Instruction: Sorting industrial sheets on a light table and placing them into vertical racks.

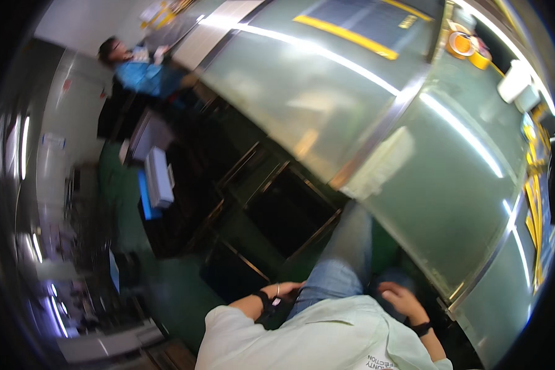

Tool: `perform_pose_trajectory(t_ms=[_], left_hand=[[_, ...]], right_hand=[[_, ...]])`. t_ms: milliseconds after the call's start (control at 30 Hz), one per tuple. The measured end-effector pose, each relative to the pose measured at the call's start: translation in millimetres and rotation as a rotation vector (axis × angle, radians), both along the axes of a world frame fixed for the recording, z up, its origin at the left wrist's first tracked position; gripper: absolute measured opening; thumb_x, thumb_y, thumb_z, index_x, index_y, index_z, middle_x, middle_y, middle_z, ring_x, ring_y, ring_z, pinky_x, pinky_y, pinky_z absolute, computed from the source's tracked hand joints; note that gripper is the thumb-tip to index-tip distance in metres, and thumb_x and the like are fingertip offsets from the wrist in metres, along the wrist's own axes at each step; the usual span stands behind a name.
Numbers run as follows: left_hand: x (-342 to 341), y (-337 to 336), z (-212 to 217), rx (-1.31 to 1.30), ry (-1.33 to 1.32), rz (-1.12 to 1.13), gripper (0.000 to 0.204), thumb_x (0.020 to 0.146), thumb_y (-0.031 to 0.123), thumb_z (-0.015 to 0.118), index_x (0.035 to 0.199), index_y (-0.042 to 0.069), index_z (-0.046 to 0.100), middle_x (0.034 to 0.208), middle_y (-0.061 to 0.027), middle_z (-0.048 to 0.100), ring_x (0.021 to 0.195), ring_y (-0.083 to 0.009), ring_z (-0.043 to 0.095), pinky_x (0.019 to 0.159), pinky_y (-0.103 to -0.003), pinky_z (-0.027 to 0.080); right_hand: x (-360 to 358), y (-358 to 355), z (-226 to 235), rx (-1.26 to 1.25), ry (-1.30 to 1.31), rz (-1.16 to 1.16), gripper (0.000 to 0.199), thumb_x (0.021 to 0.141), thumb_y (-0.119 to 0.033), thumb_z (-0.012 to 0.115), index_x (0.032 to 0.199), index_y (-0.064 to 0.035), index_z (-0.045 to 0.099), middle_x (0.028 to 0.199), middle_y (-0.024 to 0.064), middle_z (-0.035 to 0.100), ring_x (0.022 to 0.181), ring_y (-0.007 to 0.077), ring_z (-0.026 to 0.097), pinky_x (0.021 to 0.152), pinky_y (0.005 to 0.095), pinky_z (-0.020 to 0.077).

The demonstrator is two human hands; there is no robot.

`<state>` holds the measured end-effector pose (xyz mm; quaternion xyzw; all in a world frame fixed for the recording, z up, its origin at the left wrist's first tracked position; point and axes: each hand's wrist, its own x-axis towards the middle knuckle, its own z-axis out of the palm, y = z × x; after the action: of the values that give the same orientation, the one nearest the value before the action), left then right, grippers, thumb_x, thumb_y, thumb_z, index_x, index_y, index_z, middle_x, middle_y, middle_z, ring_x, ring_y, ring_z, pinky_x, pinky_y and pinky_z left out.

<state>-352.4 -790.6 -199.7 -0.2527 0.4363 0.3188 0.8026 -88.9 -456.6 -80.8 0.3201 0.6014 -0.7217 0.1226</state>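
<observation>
My left hand (289, 289) hangs beside my blue jeans (338, 267), with its fingers loosely stretched against the thigh and their tips partly hidden. A bracelet and a black band circle that wrist. Something small and white (276, 301) shows just under the hand, too small to name. On the other side of my legs, my right hand (402, 300) hangs with its fingers loosely bent and apart, with nothing visible in them. A black band (421, 328) is on its wrist. Nearest to the right hand is the edge of a green-topped table (431, 203).
A person in blue (148, 77) sits at the far left of the long table. Dark stools (293, 209) stand under and beside it. A white box (158, 179) lies on dark furniture at left. Yellow tape rolls (461, 44) and white containers (514, 81) stand at far right.
</observation>
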Motion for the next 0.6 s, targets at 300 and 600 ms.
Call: perform_pose_trajectory(t_ms=[300, 600], left_hand=[[12.8, -99.1, -7.6, 0.127, 0.268, 0.422, 0.076, 0.084, 0.056, 0.047, 0.14, 0.012, 0.021, 0.143, -0.0125, 0.025, 0.131, -0.0259, 0.026, 0.105, -0.043, 0.024], [40.3, -311.5, -143.7, -0.963, 1.033, 0.352, 0.042, 0.089, 0.034, 0.042, 0.083, -0.003, 0.061, 0.079, -0.0155, 0.062, 0.066, -0.0289, 0.059, 0.062, -0.041, 0.044]], right_hand=[[-124.2, 21.3, 102.7, 0.255, 0.128, -0.295, 0.032, 0.09, -0.017, 0.05, 0.115, 0.0026, 0.05, 0.095, 0.0093, 0.059, 0.087, 0.0156, 0.057, 0.078, 0.0268, 0.0457], [-13.9, 94.7, 11.4, -0.422, 0.182, -1.563, 0.057, 0.083, -0.026, 0.06, 0.127, 0.0033, 0.038, 0.123, 0.02, 0.048, 0.109, 0.0324, 0.05, 0.091, 0.0404, 0.0446]])
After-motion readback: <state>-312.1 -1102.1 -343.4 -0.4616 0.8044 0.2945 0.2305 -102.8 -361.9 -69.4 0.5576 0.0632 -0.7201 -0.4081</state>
